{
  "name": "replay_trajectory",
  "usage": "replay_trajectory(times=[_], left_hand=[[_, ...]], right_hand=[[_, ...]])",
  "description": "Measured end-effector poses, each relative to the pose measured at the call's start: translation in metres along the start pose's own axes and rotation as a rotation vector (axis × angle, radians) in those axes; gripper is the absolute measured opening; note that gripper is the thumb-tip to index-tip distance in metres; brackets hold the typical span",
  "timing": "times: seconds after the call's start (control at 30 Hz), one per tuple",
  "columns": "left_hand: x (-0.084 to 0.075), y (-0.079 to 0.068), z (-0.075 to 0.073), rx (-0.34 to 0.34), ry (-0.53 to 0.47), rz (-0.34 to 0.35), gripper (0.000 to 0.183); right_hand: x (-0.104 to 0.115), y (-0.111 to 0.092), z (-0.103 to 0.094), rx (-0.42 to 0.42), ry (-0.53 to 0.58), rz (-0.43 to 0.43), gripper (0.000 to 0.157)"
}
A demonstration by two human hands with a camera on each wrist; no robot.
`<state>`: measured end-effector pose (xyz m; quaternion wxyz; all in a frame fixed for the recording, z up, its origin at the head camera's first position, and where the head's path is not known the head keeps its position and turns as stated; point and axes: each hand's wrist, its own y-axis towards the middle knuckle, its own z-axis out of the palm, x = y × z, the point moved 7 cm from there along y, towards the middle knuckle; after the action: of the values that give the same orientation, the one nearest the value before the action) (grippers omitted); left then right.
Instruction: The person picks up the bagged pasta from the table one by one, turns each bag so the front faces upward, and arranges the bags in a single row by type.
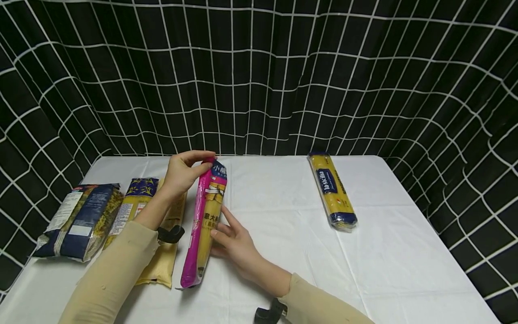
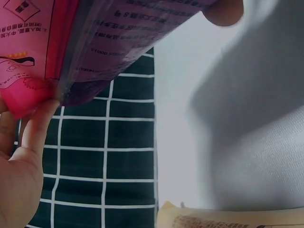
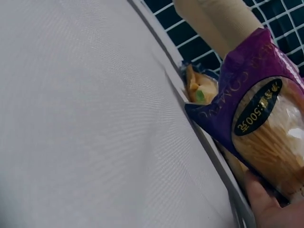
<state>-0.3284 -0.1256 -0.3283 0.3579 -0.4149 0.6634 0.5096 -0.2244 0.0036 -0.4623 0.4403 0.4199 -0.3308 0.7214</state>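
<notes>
A long pink-and-purple pack of spaghetti (image 1: 212, 211) stands tilted between both hands, left of the table's middle. At its far top corner, my left hand (image 1: 182, 175) pinches the wrapper between thumb and fingers. My right hand (image 1: 240, 249) grips the pack's right side lower down, its thumb over the front edge. The left wrist view shows the printed back of the spaghetti pack (image 2: 118, 38) above the white cloth. In the right wrist view, the strands show through the clear window of the spaghetti pack (image 3: 280, 152).
On the left lie a navy pasta bag (image 1: 85, 216), a yellow pack with a blue top (image 1: 139, 193) and a tan pack (image 1: 159, 270), partly behind my left arm. A yellow-and-blue spaghetti pack (image 1: 332, 191) lies at the right. A black gridded curtain (image 1: 259, 81) surrounds the white table (image 1: 283, 252).
</notes>
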Motion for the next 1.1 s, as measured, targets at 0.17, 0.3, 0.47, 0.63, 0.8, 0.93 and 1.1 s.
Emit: replay_trajectory(times=[0.17,0.3,0.47,0.63,0.8,0.93,1.1], left_hand=[[0.001,0.0,0.001,0.0,0.024,0.009,0.023],[0.005,0.001,0.002,0.023,0.043,0.024,0.026],[0.022,0.004,0.001,0.049,0.025,0.03,0.03],[0.026,-0.001,0.003,0.082,0.017,0.027,0.041],[0.021,-0.022,0.004,0.011,-0.004,-0.02,0.056],[0.026,-0.049,0.01,-0.016,0.0,-0.154,0.059],[0.034,-0.078,0.027,0.061,-0.046,-0.262,0.061]], right_hand=[[-0.003,0.002,-0.002,-0.003,0.044,0.016,0.073],[-0.005,0.002,-0.008,-0.037,0.048,0.006,0.074],[-0.002,0.002,-0.018,-0.062,0.075,-0.009,0.074],[0.005,0.0,-0.027,-0.069,0.051,-0.025,0.074],[0.019,-0.004,-0.037,-0.091,-0.01,-0.057,0.072],[0.033,-0.007,-0.047,-0.127,-0.073,-0.112,0.071],[0.047,-0.009,-0.053,-0.154,-0.144,-0.144,0.069]])
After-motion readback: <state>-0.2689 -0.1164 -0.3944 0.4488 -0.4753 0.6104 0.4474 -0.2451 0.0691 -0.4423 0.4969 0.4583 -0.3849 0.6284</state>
